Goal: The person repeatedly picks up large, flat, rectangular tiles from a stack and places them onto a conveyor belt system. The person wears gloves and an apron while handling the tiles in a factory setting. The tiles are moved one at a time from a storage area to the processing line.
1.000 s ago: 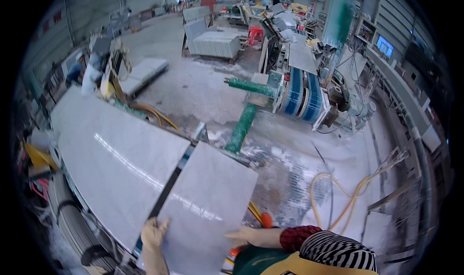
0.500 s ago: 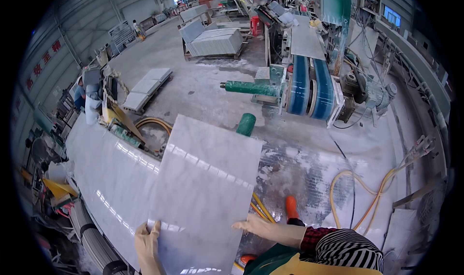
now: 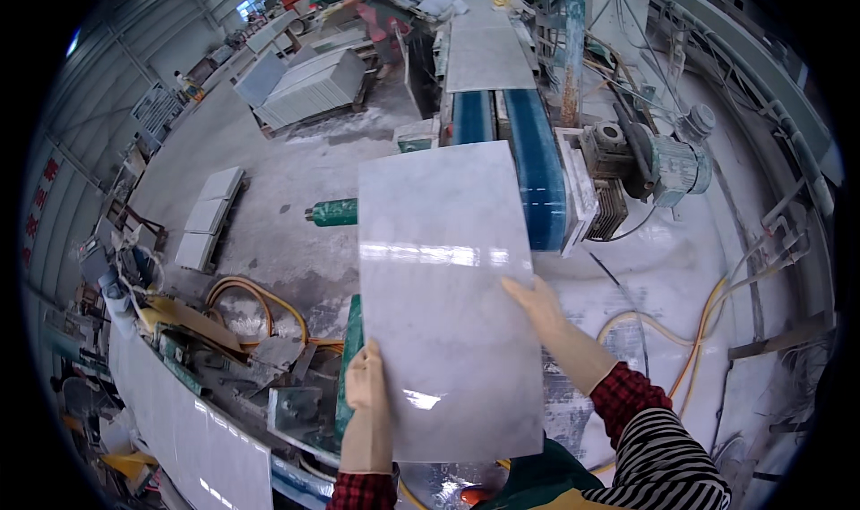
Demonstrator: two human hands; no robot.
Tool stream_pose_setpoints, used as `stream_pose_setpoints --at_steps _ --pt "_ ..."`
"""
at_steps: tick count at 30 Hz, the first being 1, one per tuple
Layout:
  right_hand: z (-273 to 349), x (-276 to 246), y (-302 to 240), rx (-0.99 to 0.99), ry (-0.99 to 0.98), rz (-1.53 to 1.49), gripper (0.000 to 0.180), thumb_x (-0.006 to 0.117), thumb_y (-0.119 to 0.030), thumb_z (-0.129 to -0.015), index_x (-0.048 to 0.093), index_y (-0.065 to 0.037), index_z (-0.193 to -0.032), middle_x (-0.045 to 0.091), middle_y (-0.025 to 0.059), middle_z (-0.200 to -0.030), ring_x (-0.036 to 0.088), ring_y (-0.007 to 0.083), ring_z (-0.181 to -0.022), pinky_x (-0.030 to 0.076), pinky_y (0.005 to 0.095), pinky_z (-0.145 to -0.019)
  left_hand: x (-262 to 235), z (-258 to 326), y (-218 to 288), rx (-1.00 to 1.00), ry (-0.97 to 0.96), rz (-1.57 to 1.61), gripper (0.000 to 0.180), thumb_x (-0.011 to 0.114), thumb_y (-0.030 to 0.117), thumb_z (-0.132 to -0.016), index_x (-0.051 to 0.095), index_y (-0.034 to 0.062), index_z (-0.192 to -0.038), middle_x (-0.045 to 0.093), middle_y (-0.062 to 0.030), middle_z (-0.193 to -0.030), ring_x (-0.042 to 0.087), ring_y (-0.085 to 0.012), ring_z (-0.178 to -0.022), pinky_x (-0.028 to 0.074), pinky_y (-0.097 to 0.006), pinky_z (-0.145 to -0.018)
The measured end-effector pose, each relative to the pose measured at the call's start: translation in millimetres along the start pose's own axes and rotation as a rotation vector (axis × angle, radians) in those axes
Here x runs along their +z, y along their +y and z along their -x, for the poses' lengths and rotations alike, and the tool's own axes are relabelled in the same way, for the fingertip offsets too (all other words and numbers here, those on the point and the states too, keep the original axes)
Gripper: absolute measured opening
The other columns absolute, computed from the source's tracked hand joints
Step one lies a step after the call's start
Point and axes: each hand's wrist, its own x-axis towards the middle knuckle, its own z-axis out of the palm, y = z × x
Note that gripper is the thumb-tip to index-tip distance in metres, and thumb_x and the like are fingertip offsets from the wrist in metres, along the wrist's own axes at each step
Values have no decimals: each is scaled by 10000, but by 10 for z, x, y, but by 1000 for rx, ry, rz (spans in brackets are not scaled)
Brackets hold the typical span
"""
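Note:
A polished white-grey stone slab [image 3: 448, 304] is held up in front of me between both hands. My left hand [image 3: 365, 380], in a cream rubber glove, is closed on its left edge near the lower half. My right hand [image 3: 537, 311], gloved the same way, grips the right edge somewhat higher, its fingers partly behind the slab. The far end of the slab overlaps the near part of a conveyor with two blue belts [image 3: 536, 183] in my view. Farther along that conveyor lies another pale slab [image 3: 488, 58].
A long white slab [image 3: 197, 438] lies at the lower left. Motors [image 3: 676, 165] stand right of the conveyor, a green roller [image 3: 333, 212] to its left. Yellow hoses [image 3: 708, 331] cross the wet floor. Stacked slabs [image 3: 313, 89] sit on a pallet farther back, where a person [image 3: 381, 26] stands.
Both hands have lifted the slab off the long white slab and carried it right toward the blue belts. My view has turned to the right, and my right hand now grips higher along the edge.

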Motion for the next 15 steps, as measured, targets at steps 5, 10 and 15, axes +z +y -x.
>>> stream_pose_setpoints --at_steps 5,10,15 --pt "-542 -785 26 81 170 117 553 753 -312 -896 595 38 -1292 684 158 -1172 666 225 -1035 538 361 -881 839 -292 398 -34 -135 1 667 429 605 -984 715 34 -1176 721 -222 -1082 673 -367 -1035 478 -432 -922" --pt "-543 -955 -347 265 192 -77 618 768 -318 -875 553 27 -1341 607 165 -1336 598 229 -1200 504 367 -991 1102 -533 568 30 -219 -101 619 430 560 -1018 679 42 -1249 714 -154 -1109 644 -259 -1046 481 -373 -902" --pt "-310 -1292 9 16 -173 -260 475 565 -280 -1031 525 -27 -1430 563 115 -1437 560 213 -1288 432 361 -1111 1181 -676 574 -198 -441 283 691 467 633 -1004 552 89 -1421 666 -71 -1248 606 -195 -1106 464 -325 -966"
